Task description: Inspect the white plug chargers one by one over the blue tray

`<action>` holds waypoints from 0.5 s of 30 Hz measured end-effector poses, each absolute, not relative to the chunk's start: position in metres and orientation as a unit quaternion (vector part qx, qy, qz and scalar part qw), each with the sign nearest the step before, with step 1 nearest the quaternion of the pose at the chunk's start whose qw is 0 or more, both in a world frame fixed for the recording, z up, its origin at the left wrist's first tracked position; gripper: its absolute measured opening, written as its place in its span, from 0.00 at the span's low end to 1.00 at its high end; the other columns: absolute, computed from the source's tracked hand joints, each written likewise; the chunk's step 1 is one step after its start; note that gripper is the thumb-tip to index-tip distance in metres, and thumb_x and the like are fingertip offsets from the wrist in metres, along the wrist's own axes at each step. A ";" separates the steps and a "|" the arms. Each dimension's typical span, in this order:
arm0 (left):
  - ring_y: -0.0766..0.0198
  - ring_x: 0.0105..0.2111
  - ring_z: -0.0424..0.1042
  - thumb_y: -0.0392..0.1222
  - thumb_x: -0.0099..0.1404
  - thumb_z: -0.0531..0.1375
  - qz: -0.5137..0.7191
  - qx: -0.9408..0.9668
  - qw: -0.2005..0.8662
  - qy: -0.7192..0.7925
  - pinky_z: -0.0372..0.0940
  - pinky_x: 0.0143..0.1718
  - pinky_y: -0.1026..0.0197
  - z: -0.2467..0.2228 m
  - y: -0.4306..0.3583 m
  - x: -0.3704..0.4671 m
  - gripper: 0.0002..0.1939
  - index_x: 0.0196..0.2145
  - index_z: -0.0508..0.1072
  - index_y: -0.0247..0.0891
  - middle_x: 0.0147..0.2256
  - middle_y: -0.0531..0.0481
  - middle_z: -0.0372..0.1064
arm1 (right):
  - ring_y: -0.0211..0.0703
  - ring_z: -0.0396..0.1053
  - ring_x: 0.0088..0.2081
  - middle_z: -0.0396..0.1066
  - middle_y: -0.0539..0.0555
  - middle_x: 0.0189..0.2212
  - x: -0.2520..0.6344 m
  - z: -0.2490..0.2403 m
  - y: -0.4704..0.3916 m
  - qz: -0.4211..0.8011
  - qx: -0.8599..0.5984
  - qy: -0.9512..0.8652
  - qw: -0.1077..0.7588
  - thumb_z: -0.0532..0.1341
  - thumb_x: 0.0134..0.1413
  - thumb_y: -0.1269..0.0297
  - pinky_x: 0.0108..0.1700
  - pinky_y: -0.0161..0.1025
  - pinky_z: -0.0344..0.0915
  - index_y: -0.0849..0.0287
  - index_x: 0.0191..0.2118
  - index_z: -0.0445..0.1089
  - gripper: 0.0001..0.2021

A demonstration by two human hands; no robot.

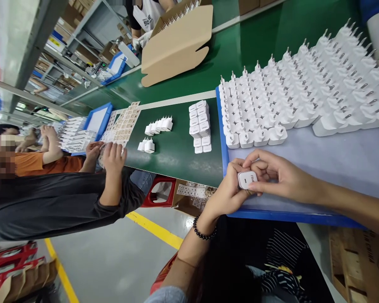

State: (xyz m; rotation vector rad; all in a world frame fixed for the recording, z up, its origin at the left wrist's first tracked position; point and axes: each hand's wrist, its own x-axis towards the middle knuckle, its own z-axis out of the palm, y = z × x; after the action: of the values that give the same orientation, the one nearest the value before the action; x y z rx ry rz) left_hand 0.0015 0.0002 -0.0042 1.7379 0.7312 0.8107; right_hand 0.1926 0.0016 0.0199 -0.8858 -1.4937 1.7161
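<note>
Over the near left corner of a blue-rimmed tray [222,139], my left hand [229,189] is closed round a white charger [245,180], its port face turned up. My right hand [271,174] meets it from the right, thumb and fingers pinching the charger's edge. A black bead bracelet is on my left wrist. Behind my hands, rows of white plug chargers [265,97] stand in the tray with their metal pins up. Left of the tray, a stacked block of white chargers [199,120] sits on the green table [177,162].
Small groups of plugs [159,125] and sticker sheets [126,122] lie farther left. A person in black sleeves [113,158] works beside me. Across the table, gloved hands [142,40] touch an open cardboard box [177,46]. Below the table edge is a red stool [159,191].
</note>
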 end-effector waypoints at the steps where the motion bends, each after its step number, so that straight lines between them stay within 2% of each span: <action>1: 0.54 0.48 0.63 0.51 0.70 0.58 0.333 0.725 0.521 0.304 0.64 0.47 0.50 -0.004 0.000 0.002 0.17 0.40 0.52 0.43 0.42 0.46 0.61 | 0.38 0.69 0.26 0.60 0.42 0.23 0.193 0.020 0.002 0.659 -0.343 -0.577 0.340 0.67 0.57 0.65 0.32 0.37 0.67 0.54 0.44 0.62 0.14; 7: 0.56 0.45 0.66 0.48 0.70 0.58 0.311 0.756 0.496 0.293 0.66 0.46 0.50 -0.003 0.001 0.000 0.14 0.41 0.53 0.43 0.41 0.46 0.63 | 0.39 0.69 0.25 0.63 0.42 0.20 0.192 0.018 0.001 0.718 -0.314 -0.516 0.345 0.65 0.59 0.62 0.33 0.38 0.68 0.54 0.42 0.62 0.11; 11: 0.55 0.44 0.66 0.48 0.69 0.59 0.277 0.792 0.461 0.289 0.66 0.46 0.50 0.000 0.001 0.001 0.14 0.43 0.56 0.41 0.42 0.44 0.64 | 0.39 0.67 0.23 0.67 0.45 0.21 0.190 0.018 0.000 0.699 -0.336 -0.532 0.339 0.59 0.64 0.59 0.27 0.37 0.62 0.54 0.40 0.64 0.05; 13: 0.54 0.44 0.67 0.49 0.68 0.61 0.257 0.813 0.434 0.292 0.67 0.45 0.50 0.002 0.003 0.002 0.16 0.45 0.58 0.40 0.43 0.43 0.65 | 0.37 0.59 0.19 0.61 0.43 0.17 0.191 0.021 0.000 0.621 -0.387 -0.573 0.370 0.59 0.64 0.60 0.24 0.37 0.55 0.53 0.37 0.65 0.05; 15: 0.54 0.44 0.67 0.50 0.67 0.63 0.259 0.829 0.399 0.295 0.67 0.46 0.50 0.004 0.006 0.002 0.19 0.48 0.62 0.39 0.44 0.43 0.65 | 0.36 0.49 0.17 0.50 0.41 0.15 0.195 0.025 0.001 0.509 -0.438 -0.592 0.445 0.61 0.62 0.62 0.23 0.38 0.49 0.52 0.34 0.66 0.05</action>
State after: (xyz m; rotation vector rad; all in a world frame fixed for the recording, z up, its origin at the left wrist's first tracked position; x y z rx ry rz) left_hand 0.0025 0.0061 0.0041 2.0982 0.7462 0.6543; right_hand 0.1951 0.0005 0.0248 -1.0857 -1.4677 1.2618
